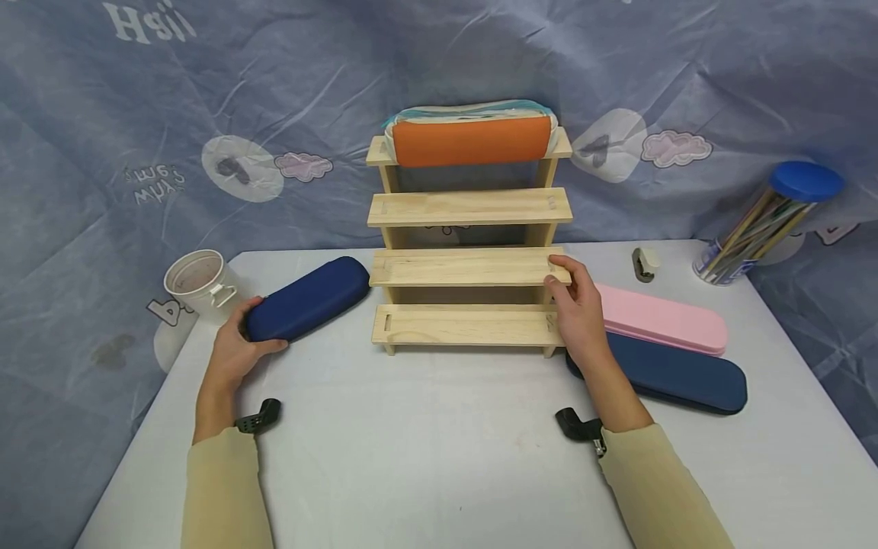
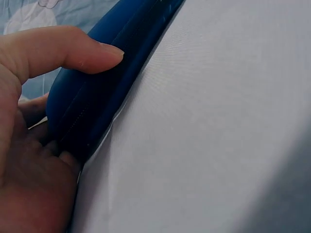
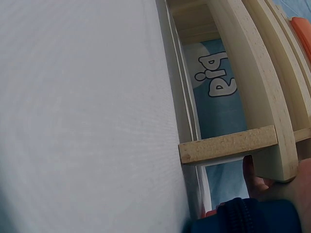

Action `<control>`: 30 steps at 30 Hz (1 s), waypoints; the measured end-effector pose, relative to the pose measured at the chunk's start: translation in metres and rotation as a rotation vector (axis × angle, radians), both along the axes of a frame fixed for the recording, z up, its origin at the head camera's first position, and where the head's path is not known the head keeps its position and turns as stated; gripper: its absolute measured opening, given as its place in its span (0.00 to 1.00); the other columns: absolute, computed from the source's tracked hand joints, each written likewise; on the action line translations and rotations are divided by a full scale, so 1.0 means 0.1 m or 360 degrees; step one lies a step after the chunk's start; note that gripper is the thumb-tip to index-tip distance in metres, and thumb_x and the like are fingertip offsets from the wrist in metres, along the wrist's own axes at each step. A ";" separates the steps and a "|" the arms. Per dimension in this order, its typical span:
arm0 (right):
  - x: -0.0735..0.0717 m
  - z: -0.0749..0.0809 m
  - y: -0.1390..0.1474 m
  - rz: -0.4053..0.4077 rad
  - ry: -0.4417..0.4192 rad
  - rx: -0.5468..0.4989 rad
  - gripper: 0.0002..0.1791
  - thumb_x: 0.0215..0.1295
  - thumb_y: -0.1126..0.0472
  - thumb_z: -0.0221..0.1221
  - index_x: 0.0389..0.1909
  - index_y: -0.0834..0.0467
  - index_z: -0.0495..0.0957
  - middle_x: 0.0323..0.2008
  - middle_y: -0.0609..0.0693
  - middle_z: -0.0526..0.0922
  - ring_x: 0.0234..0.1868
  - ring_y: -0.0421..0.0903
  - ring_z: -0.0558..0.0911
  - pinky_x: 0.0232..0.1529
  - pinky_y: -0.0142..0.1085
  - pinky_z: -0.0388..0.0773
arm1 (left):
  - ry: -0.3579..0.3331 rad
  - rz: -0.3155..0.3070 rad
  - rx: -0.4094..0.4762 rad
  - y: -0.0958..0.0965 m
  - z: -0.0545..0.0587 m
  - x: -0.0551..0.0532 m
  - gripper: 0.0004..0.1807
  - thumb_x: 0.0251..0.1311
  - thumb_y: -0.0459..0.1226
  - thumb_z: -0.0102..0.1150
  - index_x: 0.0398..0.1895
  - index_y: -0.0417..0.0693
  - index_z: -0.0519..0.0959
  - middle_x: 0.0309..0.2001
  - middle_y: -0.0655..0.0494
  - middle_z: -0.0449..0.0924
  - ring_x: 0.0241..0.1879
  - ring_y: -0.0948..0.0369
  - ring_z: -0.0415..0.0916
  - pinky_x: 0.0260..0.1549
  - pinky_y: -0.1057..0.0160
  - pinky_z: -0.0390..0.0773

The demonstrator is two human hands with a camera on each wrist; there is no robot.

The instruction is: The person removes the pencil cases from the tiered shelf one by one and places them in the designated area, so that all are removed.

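Note:
A stepped wooden shelf [image 1: 473,324] with several planks stands at the back of the white table. My right hand [image 1: 579,305] grips its right end, thumb and index finger at the second plank from the bottom. In the right wrist view, fingertips [image 3: 249,177] show behind the plank's end. To the left, a dark blue pencil case [image 1: 309,299] lies slanted beside the shelf. My left hand [image 1: 236,343] holds its near end, thumb [image 2: 97,56] along the front side and the other fingers partly hidden behind it. An orange and white pouch [image 1: 473,141] lies on the top plank.
A white cup [image 1: 195,278] stands at the table's left edge. On the right lie a pink case [image 1: 665,316] and a navy case [image 1: 679,374], partly behind my right arm. Farther back are a small stapler [image 1: 643,264] and a blue-lidded jar of sticks [image 1: 768,221]. Printed cloth [image 1: 309,76] hangs behind.

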State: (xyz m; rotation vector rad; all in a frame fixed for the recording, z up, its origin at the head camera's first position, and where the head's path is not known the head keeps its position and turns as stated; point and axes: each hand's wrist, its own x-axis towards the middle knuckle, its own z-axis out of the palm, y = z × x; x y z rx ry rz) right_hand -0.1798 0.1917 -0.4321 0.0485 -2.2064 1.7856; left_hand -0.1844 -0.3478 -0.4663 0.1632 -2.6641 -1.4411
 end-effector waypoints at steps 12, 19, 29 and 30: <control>0.01 0.02 0.00 -0.0003 0.0009 -0.0007 0.22 0.72 0.48 0.52 0.64 0.46 0.69 0.66 0.40 0.63 0.45 0.56 0.71 0.38 0.37 0.65 | -0.0068 -0.0165 -0.0089 -0.04 0.08 0.03 0.57 0.40 0.30 0.75 0.75 0.51 0.54 0.73 0.42 0.51 0.70 0.41 0.47 0.64 0.39 0.47; 0.00 0.01 0.02 -0.0009 0.0012 0.0019 0.22 0.72 0.47 0.52 0.64 0.44 0.69 0.67 0.39 0.63 0.45 0.55 0.70 0.37 0.37 0.65 | -0.0144 -0.0210 -0.0444 0.13 0.53 0.14 0.53 0.49 0.37 0.71 0.77 0.53 0.50 0.73 0.38 0.49 0.68 0.36 0.49 0.60 0.35 0.56; 0.00 0.01 0.00 0.0007 -0.0006 -0.0011 0.23 0.71 0.46 0.53 0.64 0.45 0.69 0.66 0.39 0.63 0.45 0.57 0.70 0.38 0.37 0.65 | 0.0259 -0.0261 -0.0159 0.37 0.85 0.22 0.40 0.54 0.36 0.70 0.71 0.56 0.65 0.67 0.53 0.65 0.64 0.51 0.65 0.58 0.50 0.67; 0.01 0.01 0.00 0.0003 -0.0008 -0.0010 0.23 0.71 0.46 0.53 0.65 0.45 0.69 0.66 0.40 0.63 0.46 0.57 0.70 0.39 0.37 0.65 | 0.0297 -0.0269 -0.0138 0.39 0.86 0.22 0.39 0.54 0.35 0.70 0.70 0.55 0.66 0.66 0.53 0.67 0.63 0.52 0.66 0.58 0.53 0.68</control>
